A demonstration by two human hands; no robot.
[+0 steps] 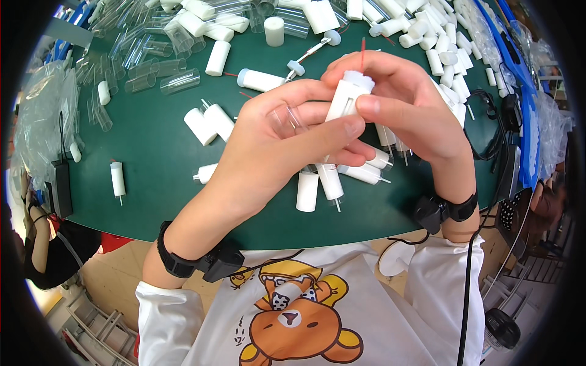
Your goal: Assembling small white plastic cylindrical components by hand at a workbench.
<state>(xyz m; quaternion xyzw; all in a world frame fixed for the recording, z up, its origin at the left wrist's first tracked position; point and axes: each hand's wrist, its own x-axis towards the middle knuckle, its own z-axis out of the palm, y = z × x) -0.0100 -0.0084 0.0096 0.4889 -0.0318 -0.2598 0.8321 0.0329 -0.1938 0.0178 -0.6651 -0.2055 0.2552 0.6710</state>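
My left hand (274, 146) holds a white plastic cylinder (343, 100) between thumb and fingers, with a clear plastic tube (287, 119) tucked against its palm. My right hand (409, 110) pinches the same cylinder at its top, where a thin red rod (362, 52) sticks up out of a white cap. Both hands hover above the green table (146, 158). Just below them lie several finished white cylinders with pins (332, 183).
Loose white cylinders (210, 122) lie on the table, more are heaped at the back right (439, 36). Clear tubes (152, 67) pile at the back left. Plastic bags (43, 122) lie left. A black box with cable (61, 186) sits at the left edge. Black cables (494, 140) run right.
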